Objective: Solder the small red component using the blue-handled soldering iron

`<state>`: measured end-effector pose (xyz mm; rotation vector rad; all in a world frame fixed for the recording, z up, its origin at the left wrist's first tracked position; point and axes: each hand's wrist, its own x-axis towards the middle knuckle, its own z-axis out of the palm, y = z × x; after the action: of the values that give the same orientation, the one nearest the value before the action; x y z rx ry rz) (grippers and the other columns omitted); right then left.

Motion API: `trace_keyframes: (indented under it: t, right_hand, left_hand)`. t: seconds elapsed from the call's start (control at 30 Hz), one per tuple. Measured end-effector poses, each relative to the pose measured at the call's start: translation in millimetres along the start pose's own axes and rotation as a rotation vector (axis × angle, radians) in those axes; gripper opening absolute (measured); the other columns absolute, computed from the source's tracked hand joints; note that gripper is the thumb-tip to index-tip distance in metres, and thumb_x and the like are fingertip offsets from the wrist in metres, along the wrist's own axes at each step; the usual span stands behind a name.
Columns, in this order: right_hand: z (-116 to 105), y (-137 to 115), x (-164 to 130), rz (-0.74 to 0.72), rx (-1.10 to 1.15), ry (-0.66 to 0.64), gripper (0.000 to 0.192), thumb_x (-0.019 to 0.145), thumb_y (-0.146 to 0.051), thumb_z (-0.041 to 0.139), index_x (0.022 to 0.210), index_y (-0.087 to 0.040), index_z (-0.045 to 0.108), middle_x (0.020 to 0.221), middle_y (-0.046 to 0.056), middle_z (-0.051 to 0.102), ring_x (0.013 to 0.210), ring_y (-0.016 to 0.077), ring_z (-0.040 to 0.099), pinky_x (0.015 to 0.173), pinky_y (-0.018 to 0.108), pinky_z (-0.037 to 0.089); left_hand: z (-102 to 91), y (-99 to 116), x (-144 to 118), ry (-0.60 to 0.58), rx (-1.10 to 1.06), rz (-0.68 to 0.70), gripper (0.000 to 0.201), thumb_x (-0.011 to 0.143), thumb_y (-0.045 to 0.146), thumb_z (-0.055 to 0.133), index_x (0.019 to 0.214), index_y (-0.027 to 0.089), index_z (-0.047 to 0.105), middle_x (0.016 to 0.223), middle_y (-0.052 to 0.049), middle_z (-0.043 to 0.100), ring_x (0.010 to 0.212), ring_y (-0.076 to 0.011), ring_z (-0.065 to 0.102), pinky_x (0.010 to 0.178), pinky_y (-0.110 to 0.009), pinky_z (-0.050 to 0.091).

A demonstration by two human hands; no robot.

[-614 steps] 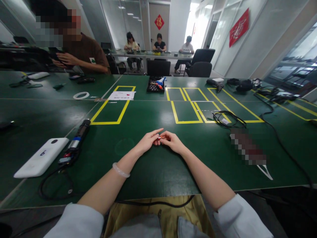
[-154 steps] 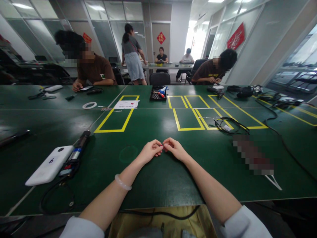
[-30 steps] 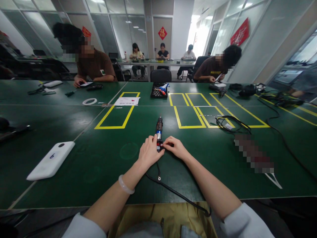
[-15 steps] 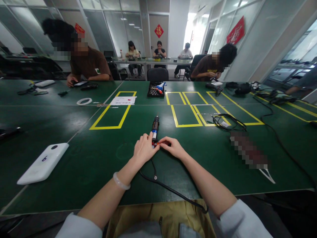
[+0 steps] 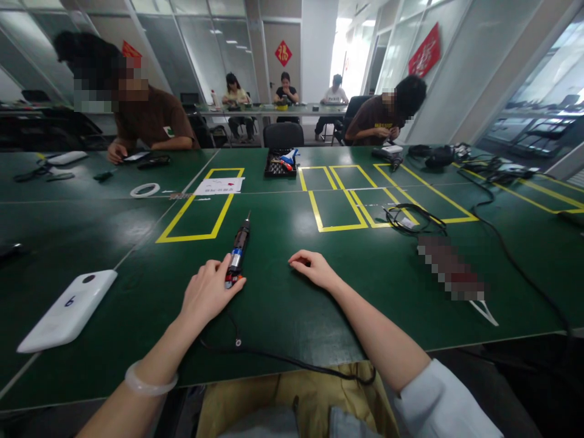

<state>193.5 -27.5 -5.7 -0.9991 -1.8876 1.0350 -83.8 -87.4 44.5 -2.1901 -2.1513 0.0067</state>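
Note:
My left hand point(image 5: 207, 289) is closed around the rear part of an electric screwdriver point(image 5: 236, 252), which lies left of centre with its thin bit pointing away from me. Its housing seems opened, with a silver and blue body and small red and orange parts showing by my thumb. A black power cable point(image 5: 283, 357) trails from under this hand toward the table's front edge, and a thin lead with a ring terminal point(image 5: 238, 342) lies beside it. My right hand point(image 5: 317, 271) rests apart on the table, thumb and fingers pinched together; anything between them is too small to see.
A black parts tray point(image 5: 280, 164) with small tools stands at the far side. A white numbered case point(image 5: 70, 310) lies left, a coiled black cable point(image 5: 415, 219) and a blurred-out item point(image 5: 451, 267) right. Yellow tape point(image 5: 337, 229) marks the green table. Co-workers sit opposite.
My left hand has shifted left with the screwdriver, which now tilts to the right at its tip. My right hand has parted from it and stays near the middle. The cable followed left.

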Motion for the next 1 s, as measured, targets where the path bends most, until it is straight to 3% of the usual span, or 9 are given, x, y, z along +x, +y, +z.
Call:
trace_keyframes:
  t: [0.2,0.33,0.47,0.63,0.83,0.93,1.0]
  right_hand:
    - [0.8,0.4,-0.2,-0.004,-0.006,-0.001,0.020,0.086,-0.029,0.057,0.092,-0.015,0.069,0.080,0.002,0.067,0.068,0.0117,0.056,0.066,0.023,0.043]
    - [0.9,0.5,-0.4,-0.009,0.003,-0.009,0.020,0.086,-0.029,0.057,0.092,-0.015,0.069,0.081,0.003,0.067,0.069,0.0121,0.056,0.066,0.024,0.043]
    - [1.1,1.4,-0.3,-0.007,0.006,-0.012,0.019,0.086,-0.029,0.057,0.091,-0.015,0.069,0.081,0.003,0.068,0.069,0.0121,0.057,0.066,0.024,0.043]
    - [1.0,1.5,0.0,-0.003,0.000,-0.015,0.019,0.086,-0.028,0.057,0.092,-0.015,0.070,0.081,0.003,0.068,0.067,0.0118,0.056,0.066,0.024,0.042]
    - [0.4,-1.2,-0.1,0.006,-0.003,-0.026,0.019,0.086,-0.028,0.057,0.092,-0.016,0.070,0.080,0.002,0.068,0.068,0.0121,0.056,0.065,0.024,0.042]
    - [0.4,-1.8,-0.4,0.010,-0.001,-0.033,0.019,0.086,-0.028,0.056,0.092,-0.016,0.070,0.081,0.003,0.068,0.068,0.0121,0.057,0.065,0.024,0.042]
    - [0.8,-1.7,-0.3,0.012,-0.005,-0.035,0.019,0.085,-0.028,0.057,0.092,-0.015,0.070,0.080,0.003,0.068,0.068,0.0122,0.057,0.065,0.024,0.042]
  left_hand:
    - [6.4,-78.1,-19.7,-0.009,0.004,-0.140,0.083,0.081,0.068,0.029,0.143,0.013,0.039,0.122,-0.022,0.050,0.102,-0.0382,0.054,0.082,-0.047,0.041]
    - [14.2,-131.6,-29.7,0.040,-0.042,-0.216,0.090,0.073,0.074,0.034,0.143,0.019,0.041,0.118,-0.023,0.055,0.104,-0.0462,0.053,0.077,-0.053,0.037]
    - [19.4,-172.0,-37.9,0.099,-0.128,-0.296,0.088,0.066,0.075,0.043,0.139,0.026,0.045,0.111,-0.020,0.060,0.110,-0.0519,0.048,0.079,-0.058,0.033]
    - [29.8,-210.8,-43.0,0.170,-0.252,-0.341,0.074,0.060,0.066,0.060,0.130,0.040,0.051,0.093,-0.010,0.065,0.118,-0.0509,0.041,0.089,-0.062,0.027]
    - [50.1,-258.9,-39.7,0.200,-0.188,-0.310,0.074,0.056,0.066,0.065,0.125,0.044,0.053,0.086,-0.008,0.063,0.109,-0.0483,0.046,0.088,-0.061,0.028]
    - [47.7,-263.7,-42.2,0.275,-0.183,-0.259,0.064,0.058,0.063,0.066,0.120,0.050,0.053,0.074,-0.002,0.060,0.100,-0.0398,0.051,0.089,-0.054,0.030]
    - [39.9,-253.1,-46.5,0.344,-0.187,-0.226,0.059,0.060,0.059,0.066,0.117,0.052,0.054,0.068,0.001,0.057,0.092,-0.0345,0.053,0.087,-0.045,0.031]
